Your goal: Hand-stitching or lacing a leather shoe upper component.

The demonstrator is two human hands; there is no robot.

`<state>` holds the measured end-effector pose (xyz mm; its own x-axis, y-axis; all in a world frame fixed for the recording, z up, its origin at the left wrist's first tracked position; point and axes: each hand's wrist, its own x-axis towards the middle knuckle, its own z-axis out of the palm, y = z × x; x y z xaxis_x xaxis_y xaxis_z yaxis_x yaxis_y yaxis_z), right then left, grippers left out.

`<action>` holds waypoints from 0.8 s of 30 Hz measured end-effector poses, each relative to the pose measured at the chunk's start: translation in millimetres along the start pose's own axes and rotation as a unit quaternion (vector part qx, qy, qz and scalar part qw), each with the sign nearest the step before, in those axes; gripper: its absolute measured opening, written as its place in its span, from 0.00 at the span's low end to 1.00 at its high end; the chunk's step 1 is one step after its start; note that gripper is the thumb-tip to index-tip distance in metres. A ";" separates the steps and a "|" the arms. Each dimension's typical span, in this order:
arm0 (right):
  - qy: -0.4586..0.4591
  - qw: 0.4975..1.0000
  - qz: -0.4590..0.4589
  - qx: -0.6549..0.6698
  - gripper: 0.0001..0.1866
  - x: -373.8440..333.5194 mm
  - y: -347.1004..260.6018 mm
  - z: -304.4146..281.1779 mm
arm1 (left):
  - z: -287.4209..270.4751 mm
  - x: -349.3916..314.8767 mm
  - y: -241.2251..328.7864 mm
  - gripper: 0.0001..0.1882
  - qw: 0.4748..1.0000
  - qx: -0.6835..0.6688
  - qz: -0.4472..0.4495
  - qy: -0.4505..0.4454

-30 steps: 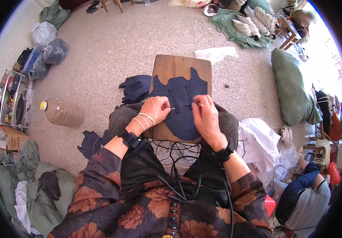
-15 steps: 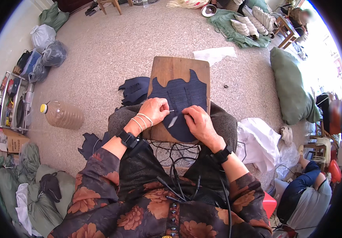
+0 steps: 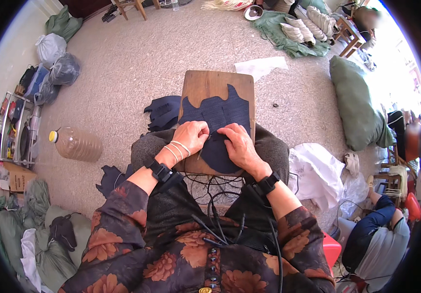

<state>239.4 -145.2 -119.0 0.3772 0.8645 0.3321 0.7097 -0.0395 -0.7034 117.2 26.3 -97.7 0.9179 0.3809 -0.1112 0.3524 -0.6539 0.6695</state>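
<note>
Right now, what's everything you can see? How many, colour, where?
cloth piece: one, navy, on board
board: one, brown, between knees
other cloth pieces: at least two, navy, left
bottle: one, clear, left
sheet: one, white, floor ahead
sack: one, green, right
crumpled heap: one, white, right
rack: one, silvery, left
bundles: several, green, lower left
people: at least two, clothing mixed, right
cables: several, black, over lap
other clutter: plenty, mixed colours, room edges
sleeves: two, dark flowered, foreground
left hand: one, bare, at cloth's left
right hand: one, bare, on cloth

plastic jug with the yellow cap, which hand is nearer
Left: the left hand is right of the jug; the right hand is farther right, over the navy fabric.
</note>
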 end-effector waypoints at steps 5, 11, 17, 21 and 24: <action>0.019 1.000 -0.005 -0.001 0.17 -0.6 3.1 -1.7 | 3.6 -6.1 -14.2 0.03 0.989 0.026 0.122 0.075; 0.007 1.000 0.004 -0.001 0.17 -1.2 2.0 1.2 | 10.4 -2.0 -6.8 0.02 0.994 0.038 0.060 0.077; 0.000 1.000 0.008 0.014 0.15 -0.3 6.9 -1.3 | 9.3 -1.9 -5.6 0.03 0.996 -0.033 0.046 0.068; 0.018 1.000 0.005 0.014 0.13 0.6 5.1 2.1 | 6.5 -7.9 -9.6 0.03 0.995 0.047 0.043 0.075; 0.028 1.000 0.001 0.000 0.13 -0.4 4.3 3.4 | 13.7 -4.6 -4.1 0.03 0.990 0.056 0.090 0.096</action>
<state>240.4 -144.0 -124.2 0.4110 0.8349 0.3662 0.7095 -0.0406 -0.7036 114.0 18.3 -110.0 0.9198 0.3618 0.1518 0.2141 -0.7870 0.5787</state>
